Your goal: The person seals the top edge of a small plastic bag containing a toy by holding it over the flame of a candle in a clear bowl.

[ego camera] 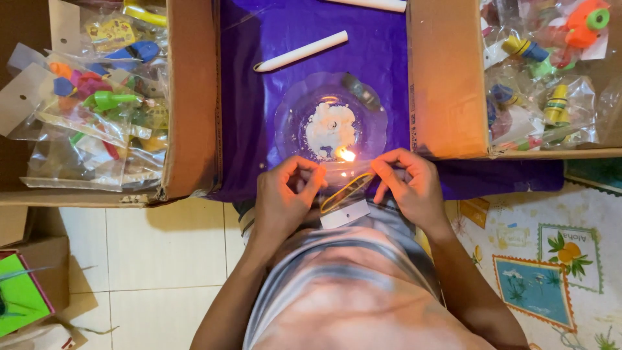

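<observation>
Plastic bag [346,194] stretched between both hands, left hand [285,194] and right hand [408,185] pinching its corners.

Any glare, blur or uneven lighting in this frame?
Head view: the flame blows out to white and casts orange on the box wall; the clear plate glints; the shirt at the bottom is blurred; both hands stay sharp.

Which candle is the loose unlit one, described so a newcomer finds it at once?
Start at the purple cloth between the two cardboard boxes. Above the clear glass dish with the melted wax and small flame lies a white candle, flat and diagonal. Unlike the burnt-down stub in the dish it is whole and unlit; another white stick is cut off by the top edge.
</observation>
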